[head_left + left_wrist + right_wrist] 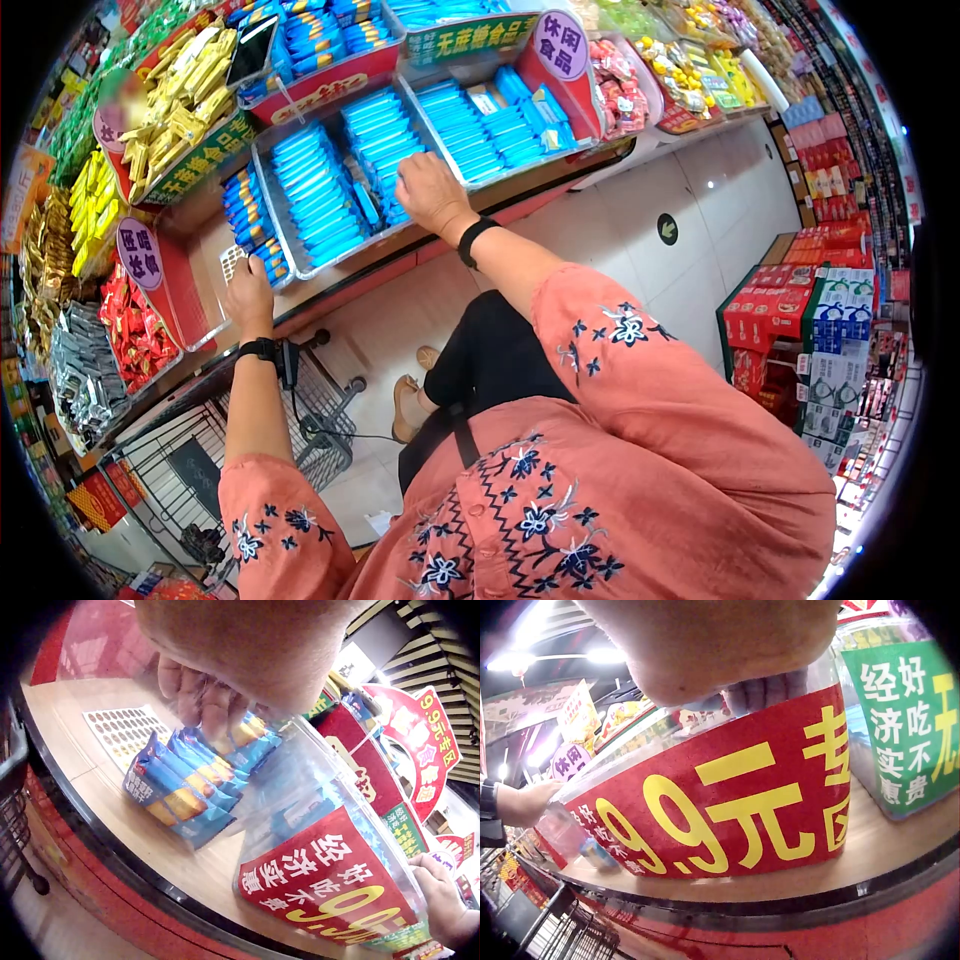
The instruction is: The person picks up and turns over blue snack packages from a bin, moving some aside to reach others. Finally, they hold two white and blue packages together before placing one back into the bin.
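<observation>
My left hand (248, 292) is at a short row of blue-and-orange snack packets (180, 791) standing on the wooden shelf. In the left wrist view its loosely bent fingers (214, 709) lie against the far end of that row. Beside them is a white sheet of round brown stickers (124, 731). My right hand (432, 190) reaches over the front wall of a clear plastic bin (290, 245), at the right column of blue packets (380, 135). Its fingers (769, 691) point down behind that wall, their tips hidden; I cannot tell whether they grip a packet.
A red price sign (727, 802) covers the bin's front. Another bin of blue packets (450, 125) adjoins it on the right. Yellow packets (190, 85) and red packets (135, 330) fill bins on the left. A wire shopping cart (300, 420) stands below the shelf edge.
</observation>
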Demonstrator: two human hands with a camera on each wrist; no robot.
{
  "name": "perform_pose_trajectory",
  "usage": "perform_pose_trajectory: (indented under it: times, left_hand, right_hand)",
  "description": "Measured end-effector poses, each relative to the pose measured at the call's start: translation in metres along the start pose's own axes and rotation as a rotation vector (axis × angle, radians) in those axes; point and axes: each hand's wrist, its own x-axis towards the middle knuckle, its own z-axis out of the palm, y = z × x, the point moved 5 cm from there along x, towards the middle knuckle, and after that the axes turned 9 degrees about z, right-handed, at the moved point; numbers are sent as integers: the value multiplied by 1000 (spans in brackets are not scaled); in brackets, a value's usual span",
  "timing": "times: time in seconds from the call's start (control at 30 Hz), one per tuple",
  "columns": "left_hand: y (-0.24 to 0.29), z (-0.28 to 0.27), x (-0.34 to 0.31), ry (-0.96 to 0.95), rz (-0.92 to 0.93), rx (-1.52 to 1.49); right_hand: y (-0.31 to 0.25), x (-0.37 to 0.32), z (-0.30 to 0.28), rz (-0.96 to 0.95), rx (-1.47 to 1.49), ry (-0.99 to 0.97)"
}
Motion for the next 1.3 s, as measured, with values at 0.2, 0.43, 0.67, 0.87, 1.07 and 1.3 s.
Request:
perform_pose_trajectory:
  times: [0.2, 0.43, 0.67, 0.87, 1.07, 1.3]
  left_hand:
    - [4, -4, -1, 3, -6, -8]
    - [2, -2, 1, -18, 14, -25]
    - [-2, 2, 2, -24, -1, -62]
    - [-5, 5, 2, -85, -54, -75]
    - [11, -9, 2, -152, -28, -52]
    - [16, -9, 3, -165, -33, -56]
  right_hand:
    - [0, 0, 0, 3, -2, 3]
    - [1, 0, -1, 7, 18, -6]
    - [-2, 1, -6, 15, 42, -29]
    - [-3, 5, -14, 13, 113, -55]
    - [8, 9, -21, 105, 372, -95]
    - [23, 16, -22, 160, 660, -222]
